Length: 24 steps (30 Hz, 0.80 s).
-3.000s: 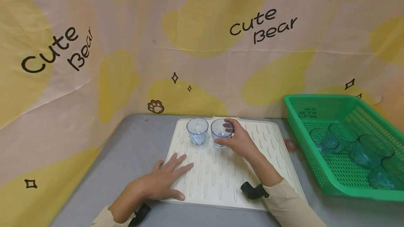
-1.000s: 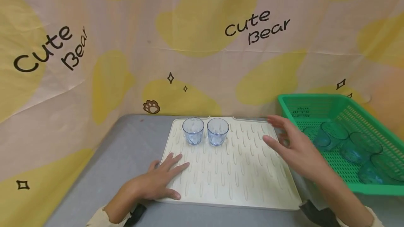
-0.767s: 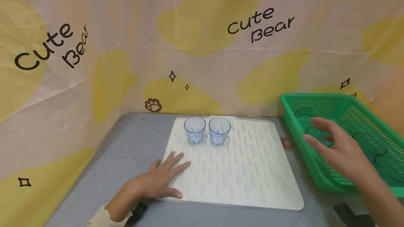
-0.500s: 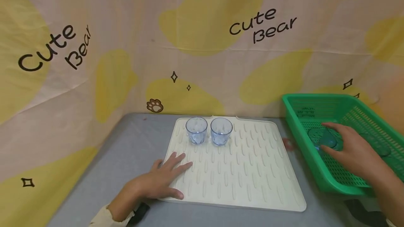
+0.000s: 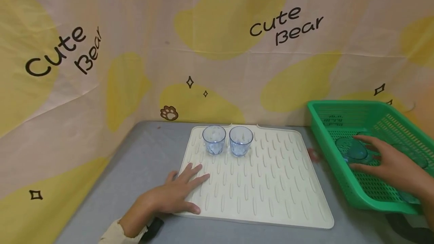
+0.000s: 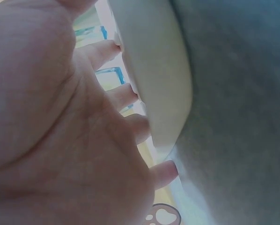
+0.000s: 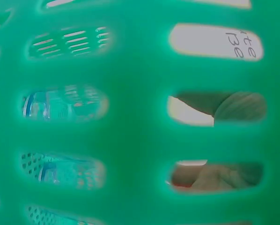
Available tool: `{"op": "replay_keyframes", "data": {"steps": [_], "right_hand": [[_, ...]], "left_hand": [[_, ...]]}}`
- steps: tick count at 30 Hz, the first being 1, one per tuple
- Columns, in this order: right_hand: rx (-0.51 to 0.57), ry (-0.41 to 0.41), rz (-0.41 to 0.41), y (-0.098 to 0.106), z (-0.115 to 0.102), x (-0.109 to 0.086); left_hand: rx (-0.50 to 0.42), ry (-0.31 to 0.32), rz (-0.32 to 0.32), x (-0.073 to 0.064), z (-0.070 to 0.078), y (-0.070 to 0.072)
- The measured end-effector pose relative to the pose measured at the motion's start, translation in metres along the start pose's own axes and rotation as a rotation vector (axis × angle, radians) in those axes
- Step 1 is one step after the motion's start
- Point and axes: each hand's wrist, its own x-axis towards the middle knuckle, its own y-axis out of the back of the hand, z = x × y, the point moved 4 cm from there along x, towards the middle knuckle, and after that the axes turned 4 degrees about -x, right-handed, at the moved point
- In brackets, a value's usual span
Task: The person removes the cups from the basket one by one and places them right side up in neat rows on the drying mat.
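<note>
My left hand (image 5: 174,195) lies with spread fingers on the left front edge of a cream ridged drying mat (image 5: 264,199). In the left wrist view its fingertips touch the mat's rim (image 6: 154,70). Two clear bluish drinking glasses (image 5: 214,140) stand upright side by side at the mat's back. My right hand (image 5: 393,161) reaches into a green plastic basket (image 5: 352,195), thumb and fingers apart beside a tipped glass (image 5: 356,150). Basket slats fill the right wrist view, with parts of the hand (image 7: 219,178) showing through the slots.
More glasses (image 5: 411,155) lie in the basket, partly hidden by the right hand and arm. The basket stands right of the mat on a grey table (image 5: 135,161). A patterned cloth (image 5: 220,67) hangs behind and along the left.
The right hand has let go of the second glass on the mat and moved right into the basket, to a glass lying there. The left hand has stayed on the mat.
</note>
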Motion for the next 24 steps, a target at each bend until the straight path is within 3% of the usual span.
{"op": "replay_keyframes", "data": {"steps": [15,24], "right_hand": [[-0.06,-0.083,-0.026,0.001,0.01,-0.002],[-0.089,0.005,-0.028,0.0,0.013,0.003]], "left_hand": [[0.01,-0.009,0.0,0.003,-0.001,0.0],[0.004,0.009,-0.011,0.004,-0.003,-0.001]]}}
